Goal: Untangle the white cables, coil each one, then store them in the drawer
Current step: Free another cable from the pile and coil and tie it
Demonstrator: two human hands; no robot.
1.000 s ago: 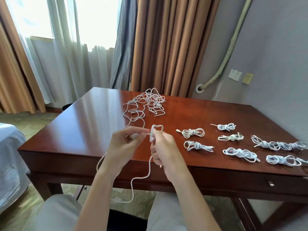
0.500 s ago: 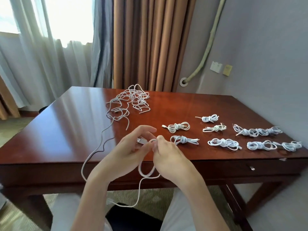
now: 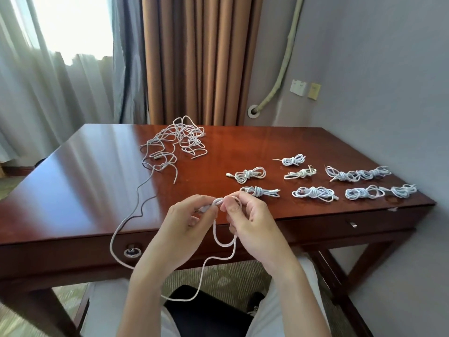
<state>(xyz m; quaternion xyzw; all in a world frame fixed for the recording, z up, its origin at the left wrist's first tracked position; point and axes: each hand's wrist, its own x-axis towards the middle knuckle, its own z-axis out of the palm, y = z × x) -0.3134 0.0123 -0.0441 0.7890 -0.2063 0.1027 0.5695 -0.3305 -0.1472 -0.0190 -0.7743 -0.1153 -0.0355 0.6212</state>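
From the head view, the left hand [image 3: 184, 222] pinched the white cable [image 3: 223, 242] near its plug while the right hand [image 3: 250, 222] pinched a loop beside it, probably starting a coil. The tangle [image 3: 177, 142] lay at eleven o'clock, finished coils [image 3: 313, 193] at two, on the glossy wooden desk [image 3: 85, 190]; its drawer [image 3: 352, 223] was closed.

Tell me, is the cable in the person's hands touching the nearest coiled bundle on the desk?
Cannot tell. In the head view the right hand holding the cable overlaps the nearest coiled bundle, hiding any gap or contact.
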